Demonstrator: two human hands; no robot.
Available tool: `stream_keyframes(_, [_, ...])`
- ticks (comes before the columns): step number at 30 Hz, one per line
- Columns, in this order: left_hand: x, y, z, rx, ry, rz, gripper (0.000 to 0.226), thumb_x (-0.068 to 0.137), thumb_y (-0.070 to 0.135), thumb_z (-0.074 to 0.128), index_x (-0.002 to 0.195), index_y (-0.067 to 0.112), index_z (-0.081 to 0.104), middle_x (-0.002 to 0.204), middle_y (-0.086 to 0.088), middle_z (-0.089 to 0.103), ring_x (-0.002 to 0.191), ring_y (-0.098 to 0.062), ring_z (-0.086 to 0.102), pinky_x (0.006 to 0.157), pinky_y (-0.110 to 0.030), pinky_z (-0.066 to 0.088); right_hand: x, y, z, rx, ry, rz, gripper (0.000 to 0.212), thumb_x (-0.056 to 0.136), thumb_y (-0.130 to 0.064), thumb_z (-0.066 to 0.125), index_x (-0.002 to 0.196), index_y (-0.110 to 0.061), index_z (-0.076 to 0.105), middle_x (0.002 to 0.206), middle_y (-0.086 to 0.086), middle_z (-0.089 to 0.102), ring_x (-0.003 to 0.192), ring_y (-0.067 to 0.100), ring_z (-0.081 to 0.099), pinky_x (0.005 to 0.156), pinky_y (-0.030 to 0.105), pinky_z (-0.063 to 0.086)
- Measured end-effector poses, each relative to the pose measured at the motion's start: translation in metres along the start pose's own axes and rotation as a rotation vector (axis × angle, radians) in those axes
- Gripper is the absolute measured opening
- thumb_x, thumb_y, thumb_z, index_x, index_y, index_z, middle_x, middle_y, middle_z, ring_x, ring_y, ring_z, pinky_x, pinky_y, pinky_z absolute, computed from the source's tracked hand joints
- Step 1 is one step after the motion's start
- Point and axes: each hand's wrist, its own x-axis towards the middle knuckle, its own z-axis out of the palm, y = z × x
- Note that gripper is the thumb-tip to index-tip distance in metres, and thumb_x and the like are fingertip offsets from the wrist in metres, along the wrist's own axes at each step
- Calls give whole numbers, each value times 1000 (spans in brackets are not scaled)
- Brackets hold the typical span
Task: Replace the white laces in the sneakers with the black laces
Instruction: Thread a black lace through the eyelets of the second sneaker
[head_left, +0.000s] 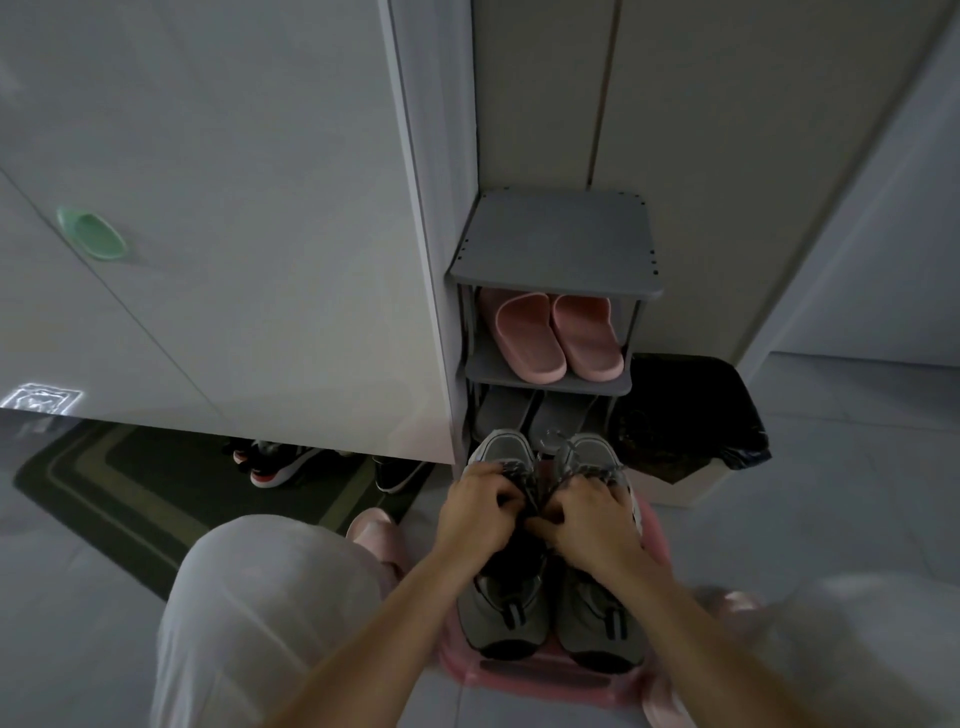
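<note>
Left grip (480, 512) and right grip (589, 525) both clenched, fingers curled on laces (519, 469) at throats of grey sneakers (501, 608). Pair side by side on pink stool (545, 675), heels at near edge, toes toward far edge.

Risks, as judged:
- hard tug slides shoe off smooth moulded plastic
- neighbouring laces tangle
- dim light hides eyelets

Uppers matte, panelled, rounded. Laces thin, limp, pale-speckled.

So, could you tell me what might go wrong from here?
The left hand and right hand grip and cover the laces in dim light, so an eyelet may be missed. The sneakers fill the small stool; a hard tug could tip one off.
</note>
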Motion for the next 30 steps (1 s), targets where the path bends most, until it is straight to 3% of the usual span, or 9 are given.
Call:
stream_keyframes(3, [-2,-4,-2,25,32,-39,14,85,22,62,90,21,75,139,7,45,124,-20,46,100,-32,40,-3,-5,1,24,39,27,35,84,-51,55,84,-21,73,99,1,62,106,20,53,96,35,31])
stream_keyframes(9, [-15,-14,-21,-153,230,-114,16,88,15,60,87,5,72,126,5,52,119,-13,49,85,-12,29,-3,-7,-3,62,7,54,34,82,-52,57,80,-21,72,84,-2,57,102,20,56,93,35,32])
stream_keyframes(14, [-23,-37,-33,-658,409,-528,23,87,5,57,68,17,60,65,1,53,62,-14,45,62,-25,35,-6,-5,-4,67,-3,39,41,83,-51,56,54,-22,53,65,-8,53,87,17,55,91,34,32])
stream_keyframes(16, [-22,-46,-35,-694,365,-720,9,86,9,57,78,8,63,62,-6,50,58,-19,45,57,-26,35,-6,-3,-5,73,-12,38,48,84,-50,56,47,-22,45,57,-7,47,77,14,50,89,34,32])
stream_keyframes(18, [-20,-46,-35,-555,137,-763,11,86,13,57,80,4,61,63,-7,50,56,-20,46,50,-24,34,-6,-3,-5,88,-9,47,50,83,-51,57,45,-21,44,54,-7,46,75,13,48,90,33,33])
stream_keyframes(21, [-22,-31,-30,-210,-80,-615,11,88,12,53,80,8,60,77,-5,58,70,-17,55,53,-19,41,-6,-4,-3,91,16,41,51,82,-53,58,45,-22,43,55,-8,46,81,15,55,91,33,34])
stream_keyframes(24, [-28,-15,-22,-141,140,-311,38,86,4,48,124,10,53,133,-10,48,124,-25,43,93,-27,38,-7,-2,-3,83,35,26,38,82,-58,56,59,-27,57,72,-8,57,96,15,57,92,32,33])
stream_keyframes(27, [-33,5,-16,-48,204,-31,45,87,6,51,129,21,48,144,-4,30,131,-24,33,95,-23,31,-5,0,-1,83,33,36,37,81,-60,56,94,-27,68,101,-4,66,107,16,56,93,33,34])
stream_keyframes(30, [-26,13,-9,143,140,37,37,88,18,52,123,26,54,148,0,26,135,-24,28,104,-32,32,-2,0,1,132,54,54,38,78,-59,59,95,-26,67,99,-4,68,103,17,60,89,33,36])
